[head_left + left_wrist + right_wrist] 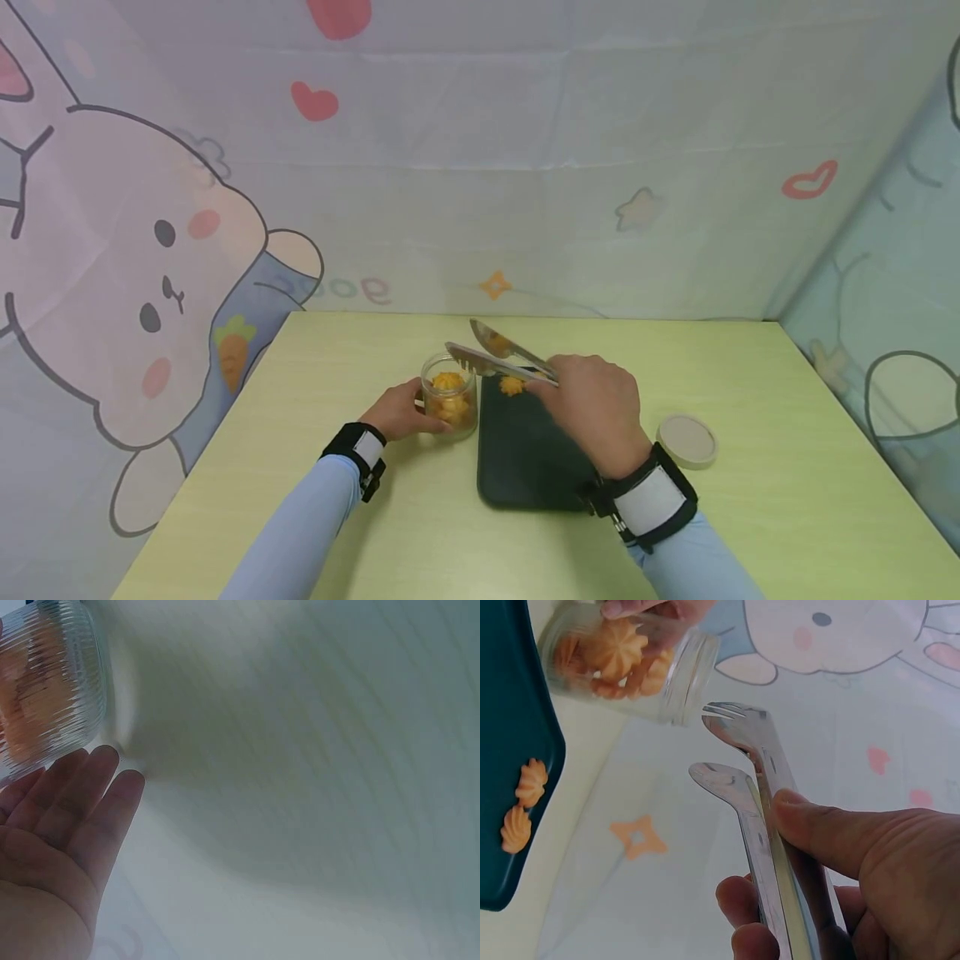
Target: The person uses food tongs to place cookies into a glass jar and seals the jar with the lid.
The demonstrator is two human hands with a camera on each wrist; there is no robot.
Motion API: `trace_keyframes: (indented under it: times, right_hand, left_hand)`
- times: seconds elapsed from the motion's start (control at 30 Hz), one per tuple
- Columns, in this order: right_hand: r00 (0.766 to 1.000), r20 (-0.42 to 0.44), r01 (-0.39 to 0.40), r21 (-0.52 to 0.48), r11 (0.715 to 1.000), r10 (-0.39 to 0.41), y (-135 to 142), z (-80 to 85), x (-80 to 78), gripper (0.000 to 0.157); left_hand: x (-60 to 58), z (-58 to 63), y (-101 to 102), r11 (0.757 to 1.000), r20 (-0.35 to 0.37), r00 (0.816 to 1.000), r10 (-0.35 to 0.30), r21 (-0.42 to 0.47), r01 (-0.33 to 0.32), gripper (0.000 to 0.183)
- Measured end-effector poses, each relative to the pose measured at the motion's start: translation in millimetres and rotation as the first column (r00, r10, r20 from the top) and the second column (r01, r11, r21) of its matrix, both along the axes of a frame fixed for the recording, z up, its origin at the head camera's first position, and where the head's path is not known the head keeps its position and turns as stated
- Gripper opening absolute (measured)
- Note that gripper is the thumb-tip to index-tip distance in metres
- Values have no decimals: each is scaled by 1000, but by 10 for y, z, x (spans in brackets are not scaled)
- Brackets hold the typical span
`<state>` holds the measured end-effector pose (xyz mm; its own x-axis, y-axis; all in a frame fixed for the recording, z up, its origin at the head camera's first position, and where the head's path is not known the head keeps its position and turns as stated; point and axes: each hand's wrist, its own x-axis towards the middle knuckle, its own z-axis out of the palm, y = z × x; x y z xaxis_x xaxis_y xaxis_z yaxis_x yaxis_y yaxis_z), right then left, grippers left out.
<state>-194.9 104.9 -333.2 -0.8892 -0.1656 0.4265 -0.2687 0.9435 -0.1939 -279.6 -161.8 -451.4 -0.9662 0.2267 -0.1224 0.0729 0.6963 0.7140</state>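
My left hand (pixel 402 412) holds a clear glass jar (pixel 450 423) around its side, thumb across the front. Swirled, star-ridged golden cookies (pixel 615 652) fill part of the uncapped jar. In the left wrist view the fingers (pixel 105 817) of that hand reach along the ribbed jar (pixel 86 682). My right hand (pixel 600 408) grips metal serving tongs (pixel 769 810) by their arms. The tong tips are spread near the jar's mouth with nothing between them. Two cookies (pixel 529 784) lie near the far edge of a dark green tray (pixel 525 458), below the tongs in the head view.
A round pale lid (pixel 687 440) lies on the table to the right of the tray. The light wood-look table (pixel 360 350) ends at a cloth backdrop (pixel 465 192) printed with a rabbit and hearts. My right forearm extends over the tray's near right corner.
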Motion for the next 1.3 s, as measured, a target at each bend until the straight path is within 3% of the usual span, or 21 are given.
trace_keyframes:
  times: [0.4, 0.7, 1.3]
  right_hand:
    - [990, 114, 88, -26, 996, -85, 308, -98, -95, 30]
    - [958, 245, 152, 19, 988, -152, 493, -296, -235, 37]
    - [938, 278, 199, 60, 978, -208, 545, -578, -399, 41]
  left_hand:
    - [-8, -33, 10, 1000, -8, 1000, -2, -10, 2, 76]
    - [2, -25, 19, 1000, -5, 1000, -3, -22, 3, 75]
    - [-49, -72, -9, 999, -23, 999, -37, -19, 37, 79]
